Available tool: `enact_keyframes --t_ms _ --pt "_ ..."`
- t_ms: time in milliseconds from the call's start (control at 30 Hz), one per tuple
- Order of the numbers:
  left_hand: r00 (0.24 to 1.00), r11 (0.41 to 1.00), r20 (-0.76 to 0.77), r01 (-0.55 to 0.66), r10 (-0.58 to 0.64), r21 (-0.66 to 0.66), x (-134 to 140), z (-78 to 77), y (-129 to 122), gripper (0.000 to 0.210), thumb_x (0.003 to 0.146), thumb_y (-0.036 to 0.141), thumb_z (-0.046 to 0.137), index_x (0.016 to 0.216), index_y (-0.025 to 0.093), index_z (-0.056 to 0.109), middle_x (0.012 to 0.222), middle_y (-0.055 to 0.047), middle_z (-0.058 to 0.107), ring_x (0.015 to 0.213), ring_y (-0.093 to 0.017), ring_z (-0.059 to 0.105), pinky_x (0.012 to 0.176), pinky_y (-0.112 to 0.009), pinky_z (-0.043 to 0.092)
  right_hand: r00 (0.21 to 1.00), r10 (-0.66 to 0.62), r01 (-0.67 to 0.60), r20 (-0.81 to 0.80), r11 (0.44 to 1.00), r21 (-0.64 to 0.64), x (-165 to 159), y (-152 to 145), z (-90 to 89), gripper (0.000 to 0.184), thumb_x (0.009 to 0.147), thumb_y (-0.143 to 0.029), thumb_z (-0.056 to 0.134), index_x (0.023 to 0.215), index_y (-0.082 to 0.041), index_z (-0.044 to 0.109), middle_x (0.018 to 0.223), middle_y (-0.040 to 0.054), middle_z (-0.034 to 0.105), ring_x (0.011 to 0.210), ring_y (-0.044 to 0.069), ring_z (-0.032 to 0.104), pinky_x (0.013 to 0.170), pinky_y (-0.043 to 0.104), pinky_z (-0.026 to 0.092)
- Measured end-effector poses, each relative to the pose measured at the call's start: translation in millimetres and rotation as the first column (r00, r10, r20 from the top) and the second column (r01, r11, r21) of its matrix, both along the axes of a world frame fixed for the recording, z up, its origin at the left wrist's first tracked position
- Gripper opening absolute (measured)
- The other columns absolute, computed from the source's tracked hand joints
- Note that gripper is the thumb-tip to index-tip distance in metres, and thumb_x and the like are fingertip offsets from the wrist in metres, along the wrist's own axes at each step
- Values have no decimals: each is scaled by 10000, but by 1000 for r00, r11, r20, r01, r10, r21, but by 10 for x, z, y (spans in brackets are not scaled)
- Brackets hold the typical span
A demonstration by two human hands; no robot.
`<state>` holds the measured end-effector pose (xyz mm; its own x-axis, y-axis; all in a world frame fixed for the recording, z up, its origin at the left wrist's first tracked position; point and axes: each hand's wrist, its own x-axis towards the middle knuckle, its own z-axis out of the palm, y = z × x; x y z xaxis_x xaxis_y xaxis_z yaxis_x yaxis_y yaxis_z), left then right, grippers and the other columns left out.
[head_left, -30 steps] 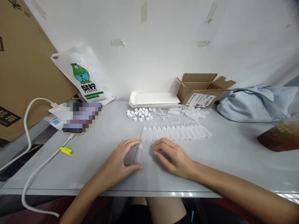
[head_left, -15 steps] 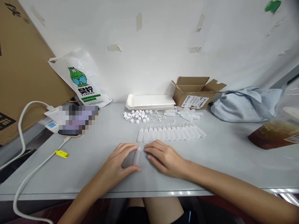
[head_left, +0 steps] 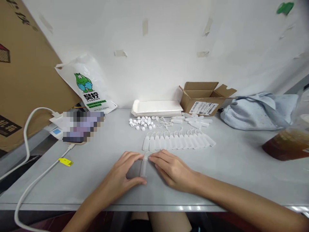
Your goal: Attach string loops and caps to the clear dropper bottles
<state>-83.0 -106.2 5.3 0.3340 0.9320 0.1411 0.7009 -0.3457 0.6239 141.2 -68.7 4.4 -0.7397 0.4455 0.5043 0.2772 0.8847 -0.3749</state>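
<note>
A small translucent plastic bottle (head_left: pixel 143 168) stands out between the thumb and fingers of my left hand (head_left: pixel 122 170), thumb at its base and fingertips by its neck. From the neck a thin white string (head_left: pixel 148 152) loops over toward my right hand (head_left: pixel 172 169), whose fingers are bunched together at that end; the fingertips hide part of the string. Just beyond both hands, similar bottles (head_left: pixel 178 141) lie side by side in a row, each with a string loop at its top.
Behind the row are white caps (head_left: pixel 143 121), loose strings (head_left: pixel 164 122) and more bottles (head_left: pixel 196 120). A stack of white packets (head_left: pixel 156 108), an open cardboard box (head_left: pixel 200 100) and a blue cloth bag (head_left: pixel 258 111) line the wall. At right stands a drink cup (head_left: pixel 285 145); at left, a charging phone (head_left: pixel 83 127).
My right fingertips have come closer to the bottle's neck, and the string now shows as a loop there. My left hand keeps its hold. The whole view has shifted slightly.
</note>
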Motion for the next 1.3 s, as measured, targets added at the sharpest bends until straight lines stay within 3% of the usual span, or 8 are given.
enact_keyframes --t_ms 167,267,400,500,600,767,1033,1300 --pt "1000 1000 -6 -21 21 6 -9 6 8 507 703 421 747 1148 229 594 1136 -81 636 1077 -265 579 927 -392 491 998 32 -31 -56 999 15 2 4 8 331 859 -35 422 1142 -111 577 973 140 679 848 207 600 742 347 553" --pt "997 995 21 -76 75 67 -30 139 92 453 726 462 708 1096 217 621 1102 -83 654 1046 -268 593 901 -389 500 986 60 -52 -157 997 58 134 75 97 338 832 -12 390 1038 -140 626 884 103 704 777 180 633 651 299 544" --pt "988 970 10 -153 154 187 91 462 426 297 880 432 503 1000 205 652 1010 -60 683 967 -230 601 867 -372 485 955 -223 216 -194 975 -58 398 417 327 319 846 -50 397 951 -172 672 830 46 716 669 137 647 598 254 516" --pt "993 974 -106 -21 46 227 304 594 859 250 903 288 448 945 199 678 979 -44 697 969 -220 593 848 -357 473 890 -455 454 -16 890 -52 521 866 457 264 844 -76 448 889 -146 699 848 66 727 731 167 658 669 279 506" --pt "968 983 -250 65 -20 173 525 566 1284 231 842 161 478 813 177 706 863 -48 714 886 -222 616 822 -356 471 806 -541 550 241 834 34 615 1262 540 227 843 -88 495 915 -126 707 943 106 718 824 197 655 738 300 488" --pt "954 981 -299 52 6 188 685 421 1665 255 789 90 481 824 153 726 863 -84 721 955 -269 588 804 -364 472 755 -450 516 477 856 -11 793 1485 681 236 829 -85 541 972 -160 714 900 64 719 794 171 648 709 261 469" --pt "934 973 -357 81 2 216 729 364 1616 246 796 188 488 830 173 732 852 -101 690 949 -300 518 753 -397 471 631 -531 568 566 813 129 747 1507 666 285 799 -95 623 1073 -147 682 1087 102 677 960 228 631 743 290 457" --pt "845 963 -532 98 51 250 884 422 1681 258 813 173 504 938 111 721 892 -162 652 981 -328 480 736 -389 461 590 -511 542 625 824 163 755 1552 545 300 790 -72 589 1055 -173 688 1089 105 676 1013 256 623 685 280 439"
